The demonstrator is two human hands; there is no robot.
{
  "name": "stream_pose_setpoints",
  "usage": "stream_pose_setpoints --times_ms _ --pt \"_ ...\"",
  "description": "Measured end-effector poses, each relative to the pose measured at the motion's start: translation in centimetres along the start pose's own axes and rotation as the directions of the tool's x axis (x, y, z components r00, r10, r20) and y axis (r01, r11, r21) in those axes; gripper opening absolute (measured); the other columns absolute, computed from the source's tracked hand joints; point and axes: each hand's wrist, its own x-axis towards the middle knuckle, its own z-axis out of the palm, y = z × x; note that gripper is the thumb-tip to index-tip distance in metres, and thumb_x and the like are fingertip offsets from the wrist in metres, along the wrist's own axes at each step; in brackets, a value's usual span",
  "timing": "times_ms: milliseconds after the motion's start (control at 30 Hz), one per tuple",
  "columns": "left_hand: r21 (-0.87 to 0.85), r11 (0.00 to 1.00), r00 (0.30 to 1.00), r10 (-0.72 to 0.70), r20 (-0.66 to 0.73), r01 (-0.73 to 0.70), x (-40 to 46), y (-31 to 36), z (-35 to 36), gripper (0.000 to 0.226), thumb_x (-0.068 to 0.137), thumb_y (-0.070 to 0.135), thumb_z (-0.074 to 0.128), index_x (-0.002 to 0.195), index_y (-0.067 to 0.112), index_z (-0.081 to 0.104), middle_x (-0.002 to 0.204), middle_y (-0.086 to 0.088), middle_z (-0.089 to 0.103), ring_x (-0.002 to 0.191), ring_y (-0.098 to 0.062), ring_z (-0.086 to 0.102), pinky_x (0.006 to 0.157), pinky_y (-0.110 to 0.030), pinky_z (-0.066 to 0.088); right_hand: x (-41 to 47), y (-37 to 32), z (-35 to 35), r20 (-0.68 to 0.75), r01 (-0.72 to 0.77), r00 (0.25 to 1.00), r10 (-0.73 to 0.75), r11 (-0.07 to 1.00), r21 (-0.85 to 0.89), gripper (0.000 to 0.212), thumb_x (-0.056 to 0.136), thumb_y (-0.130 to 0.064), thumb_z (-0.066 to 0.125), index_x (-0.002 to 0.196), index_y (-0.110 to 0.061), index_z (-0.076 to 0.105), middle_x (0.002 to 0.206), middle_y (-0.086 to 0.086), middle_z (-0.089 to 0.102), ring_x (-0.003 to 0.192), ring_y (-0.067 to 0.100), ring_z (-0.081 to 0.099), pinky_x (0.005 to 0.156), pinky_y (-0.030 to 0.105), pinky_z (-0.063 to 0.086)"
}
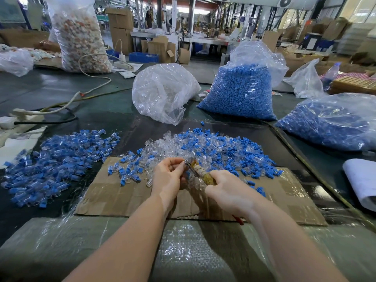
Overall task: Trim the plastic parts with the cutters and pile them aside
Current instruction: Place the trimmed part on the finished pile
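Dark and wrapped in clear film at its near edge, the surface [61, 94] carries a flattened sheet of cardboard [114, 198] at the middle, evidently laid down as a working pad.

Just above the cardboard the two hands are brought together. The left hand [167, 178] is curled closed around a small plastic part [186, 176], of which only a blue sliver is seen between the fingers; it is pinched high, presumably so that the excess is presented to the blades. The right hand [223, 188] is wrapped around the cutters [200, 171], whose yellowish handle is gripped firmly. The long axis of the cutters runs from about 4 o'clock up to 10 o'clock, with the metal tip pointed at the left fingertips. Whether the blades are open or closed cannot be told.

Beyond the hands, from 12 to 2 o'clock, a loose heap of blue and clear parts [213, 147] is spread within easy reach, probably the untrimmed supply. At 9 o'clock a separate pile [59, 161] is kept well apart, most likely the finished pieces set aside.

Farther off, a bag of clear parts [162, 92] is stood at 12 o'clock and bags of blue parts [242, 92] at 1 and 3 o'clock.
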Motion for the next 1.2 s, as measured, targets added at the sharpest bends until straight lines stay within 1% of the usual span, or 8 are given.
stream_pose_setpoints --times_ms 133,200,300,633,767,933,1067,1200 --pt "-0.015 1.000 1.000 0.012 0.015 -0.012 -0.2 -0.1 -0.1 0.010 0.090 0.004 0.055 0.097 0.007 0.061 0.070 -0.003 0.061 0.052 -0.004 0.054 0.049 -0.017 0.046 0.4 0.8 -0.4 -0.111 -0.010 0.993 0.040 0.967 0.255 0.027 0.075 -0.004 0.061 0.101 -0.012 0.060 0.076 0.003 0.059 0.050 0.006 0.049 0.044 0.016 0.037" --pt "-0.013 0.999 0.999 0.033 0.014 -0.033 -0.4 -0.3 -0.1 0.010 0.090 0.003 0.056 0.096 0.007 0.061 0.070 -0.003 0.060 0.053 -0.004 0.054 0.050 -0.017 0.046 1.3 1.7 -0.4 -0.261 -0.021 0.963 0.062 0.988 0.154 0.035 0.076 -0.008 0.060 0.111 -0.012 0.058 0.095 0.008 0.061 0.077 0.013 0.059 0.062 0.023 0.045" --pt "0.045 0.994 0.995 0.103 0.009 -0.104 -0.7 -0.4 0.0 0.013 0.089 0.000 0.056 0.090 0.012 0.062 0.073 -0.003 0.061 0.058 -0.004 0.055 0.054 -0.015 0.047 2.3 3.0 -0.7 -0.439 -0.164 0.894 0.091 0.978 -0.132 0.048 0.081 -0.019 0.061 0.127 -0.013 0.049 0.122 0.011 0.050 0.113 0.028 0.044 0.092 0.036 0.039" --pt "0.259 0.935 0.970 0.243 0.030 -0.243 -1.1 -0.6 0.4 0.018 0.089 0.008 0.059 0.090 0.026 0.060 0.082 0.000 0.062 0.073 -0.009 0.056 0.061 -0.011 0.045 3.2 5.3 -0.4 -0.521 -0.305 0.851 0.065 0.869 -0.390 0.052 0.092 -0.051 0.048 0.134 -0.022 0.044 0.129 0.005 0.049 0.122 0.024 0.042 0.100 0.038 0.034" --pt "0.253 0.931 0.960 0.278 -0.020 -0.264 -1.5 -0.4 0.4 0.018 0.087 0.007 0.060 0.089 0.025 0.059 0.086 0.004 0.063 0.082 -0.007 0.060 0.069 -0.011 0.048 2.8 4.7 0.8 -0.601 -0.238 0.794 -0.095 0.860 -0.451 0.042 0.094 -0.043 0.048 0.131 -0.024 0.046 0.131 -0.001 0.046 0.123 0.020 0.039 0.106 0.038 0.026" --pt "0.464 0.813 0.868 0.469 -0.165 -0.351 -0.8 1.1 -1.1 0.013 0.089 0.012 0.058 0.099 0.018 0.064 0.087 0.009 0.060 0.078 -0.002 0.055 0.066 -0.010 0.046 2.7 4.5 1.9 -0.621 -0.095 0.755 -0.209 0.903 -0.420 0.031 0.093 -0.026 0.053 0.123 -0.020 0.058 0.119 0.000 0.056 0.113 0.022 0.047 0.098 0.038 0.033" --pt "0.687 0.705 0.794 0.514 -0.325 -0.175 1.0 1.6 -4.5 0.017 0.092 0.017 0.055 0.103 0.017 0.067 0.101 -0.003 0.060 0.092 -0.022 0.054 0.086 -0.040 0.046 2.9 4.7 2.5 -0.623 -0.057 0.747 -0.230 0.912 -0.405 0.022 0.093 -0.019 0.053 0.111 -0.019 0.065 0.110 0.000 0.061 0.105 0.023 0.051 0.092 0.039 0.035" --pt "0.849 0.527 0.787 0.502 -0.357 0.049 1.9 0.8 -7.0 0.020 0.093 0.021 0.052 0.105 0.021 0.068 0.108 -0.006 0.061 0.100 -0.029 0.049 0.089 -0.042 0.032 3.2 4.6 2.7 -0.603 -0.051 0.760 -0.242 0.903 -0.426 0.020 0.095 -0.020 0.050 0.107 -0.022 0.065 0.110 -0.003 0.060 0.106 0.020 0.050 0.092 0.037 0.031"
